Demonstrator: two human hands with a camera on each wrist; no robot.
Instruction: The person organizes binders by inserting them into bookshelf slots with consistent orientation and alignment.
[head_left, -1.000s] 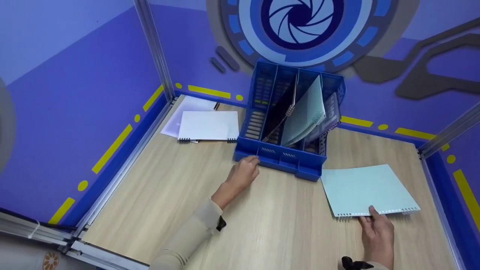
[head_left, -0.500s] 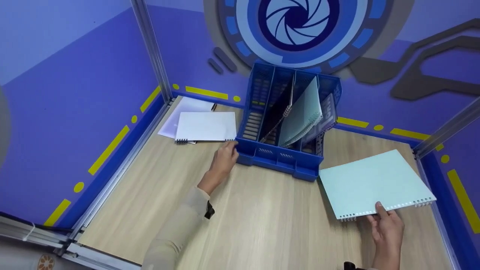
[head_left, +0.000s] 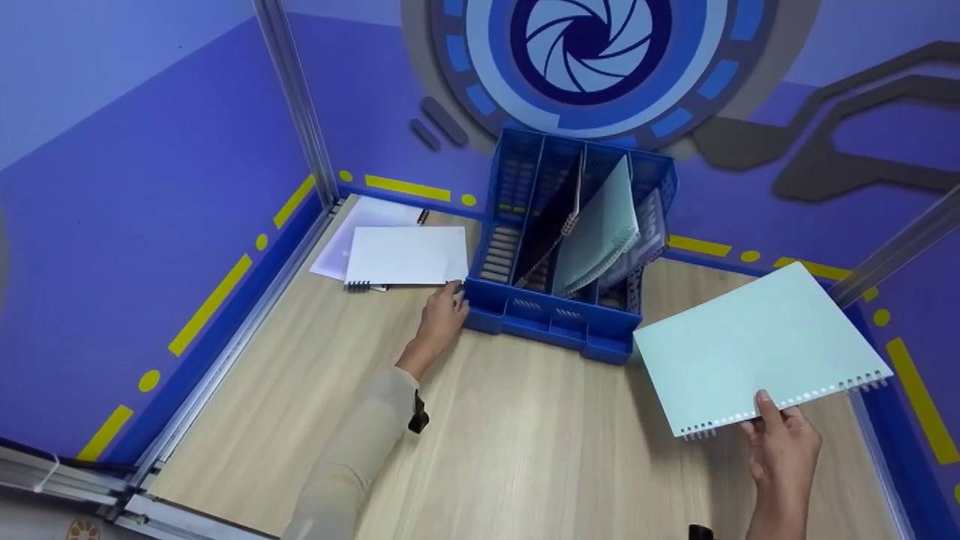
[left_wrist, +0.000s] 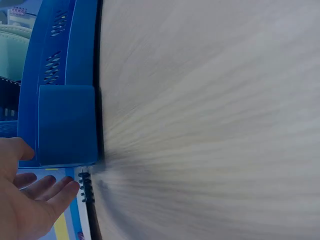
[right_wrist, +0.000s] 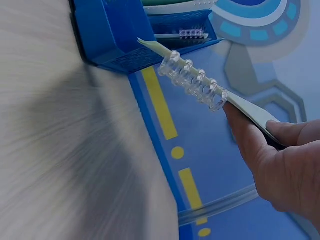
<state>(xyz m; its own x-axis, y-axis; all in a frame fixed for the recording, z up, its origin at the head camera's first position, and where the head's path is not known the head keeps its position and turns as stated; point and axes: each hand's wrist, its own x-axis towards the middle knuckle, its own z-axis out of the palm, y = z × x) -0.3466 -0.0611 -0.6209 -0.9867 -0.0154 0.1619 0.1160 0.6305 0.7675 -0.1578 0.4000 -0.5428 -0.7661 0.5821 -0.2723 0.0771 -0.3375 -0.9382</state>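
Pale-green notebook sits tilted above the bench, right of the blue rack. We see the fingers of the right hand clamped on its spiral edge. Left hand is at the rack's front left corner, fingers apart. We note a white notebook left of the rack.

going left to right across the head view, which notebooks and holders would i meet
Lavender spiral notebook → white spiral notebook → blue divided rack → pale green spiral notebook, held in the right hand.
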